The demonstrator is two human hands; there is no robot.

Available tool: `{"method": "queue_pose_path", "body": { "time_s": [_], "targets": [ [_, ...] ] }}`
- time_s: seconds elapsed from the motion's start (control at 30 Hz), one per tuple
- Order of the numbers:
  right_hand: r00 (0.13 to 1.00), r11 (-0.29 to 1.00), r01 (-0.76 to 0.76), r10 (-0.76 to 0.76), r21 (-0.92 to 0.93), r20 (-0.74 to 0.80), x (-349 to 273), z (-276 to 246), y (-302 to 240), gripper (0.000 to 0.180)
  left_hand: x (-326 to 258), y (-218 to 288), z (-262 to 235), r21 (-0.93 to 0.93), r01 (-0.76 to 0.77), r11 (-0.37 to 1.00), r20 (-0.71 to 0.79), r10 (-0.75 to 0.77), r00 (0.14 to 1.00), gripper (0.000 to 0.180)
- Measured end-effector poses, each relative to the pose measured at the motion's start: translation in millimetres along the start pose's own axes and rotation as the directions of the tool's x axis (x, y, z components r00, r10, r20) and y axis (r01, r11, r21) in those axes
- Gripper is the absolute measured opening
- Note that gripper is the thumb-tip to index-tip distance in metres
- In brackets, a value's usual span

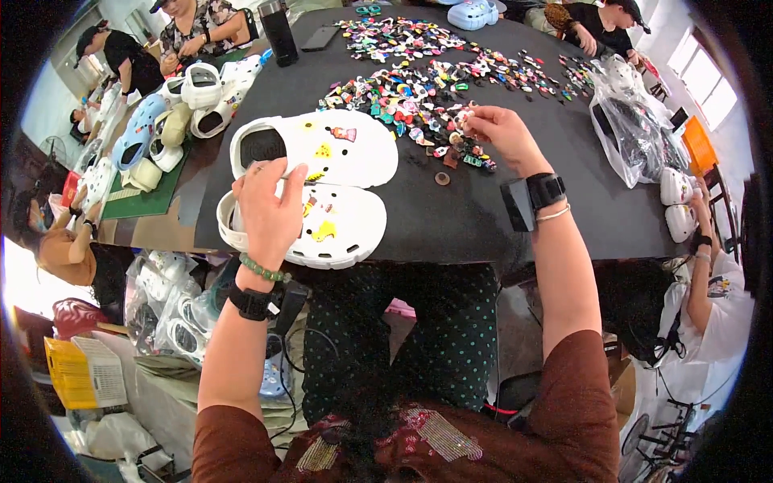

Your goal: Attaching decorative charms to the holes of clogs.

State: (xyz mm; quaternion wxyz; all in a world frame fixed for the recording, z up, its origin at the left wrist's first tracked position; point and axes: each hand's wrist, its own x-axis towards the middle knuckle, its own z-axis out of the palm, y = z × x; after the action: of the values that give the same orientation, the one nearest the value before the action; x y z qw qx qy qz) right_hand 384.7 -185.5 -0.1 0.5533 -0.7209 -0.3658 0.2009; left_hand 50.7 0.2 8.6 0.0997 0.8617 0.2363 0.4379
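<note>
Two white clogs (362, 149) lie side by side on the black table, toes to the right. Colourful shoe charms, among them a yellow one (324, 232), sit on their uppers; some holes are bare. My left hand (270, 209) rests over the heel side of the clogs, thumb and forefinger apart, its other fingers partly hidden. At the near edge of a heap of loose charms (394, 92), my right hand (503, 137) pinches a small charm between thumb and fingertips. A round brown charm (442, 179) lies apart from the heap.
A black bottle (279, 32) and a phone (320, 38) stand and lie at the back left. More clogs (213, 101) crowd the left table beside a green mat (149, 197). Plastic-bagged clogs (628, 129) are at the right. Several co-workers sit around; a light blue clog (473, 14) lies at the far edge.
</note>
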Motion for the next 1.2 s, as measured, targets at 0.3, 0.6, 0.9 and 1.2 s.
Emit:
{"method": "queue_pose_path", "body": {
  "time_s": [0.3, 0.6, 0.9, 1.2],
  "targets": [
    [0.979, 0.947, -0.088, 0.024, 0.308, 0.205, -27.9, 22.6, -46.0, 0.019, -0.5, 1.8, 1.4, -0.022, -0.058, 0.998, -0.048, 0.057, 0.997, 0.017],
    [0.903, 0.896, 0.374, -0.293, -0.238, 0.315, -47.0, 95.9, -112.7, 0.018, -3.9, 0.9, 2.0, -0.048, -0.016, 0.999, -0.06, 0.014, 0.998, 0.017],
    [0.779, 0.647, 0.623, -0.57, -0.44, 0.264, -43.8, 135.2, -107.3, 0.012, -2.5, 2.8, 4.1, -0.069, -0.047, 0.997, -0.114, 0.039, 0.993, 0.016],
    [0.886, 0.752, 0.445, -0.291, -0.486, 0.36, -28.9, 139.1, -117.8, 0.018, -2.7, 1.1, 2.4, -0.026, -0.096, 0.995, -0.111, 0.092, 0.989, 0.012]
  ]
}}
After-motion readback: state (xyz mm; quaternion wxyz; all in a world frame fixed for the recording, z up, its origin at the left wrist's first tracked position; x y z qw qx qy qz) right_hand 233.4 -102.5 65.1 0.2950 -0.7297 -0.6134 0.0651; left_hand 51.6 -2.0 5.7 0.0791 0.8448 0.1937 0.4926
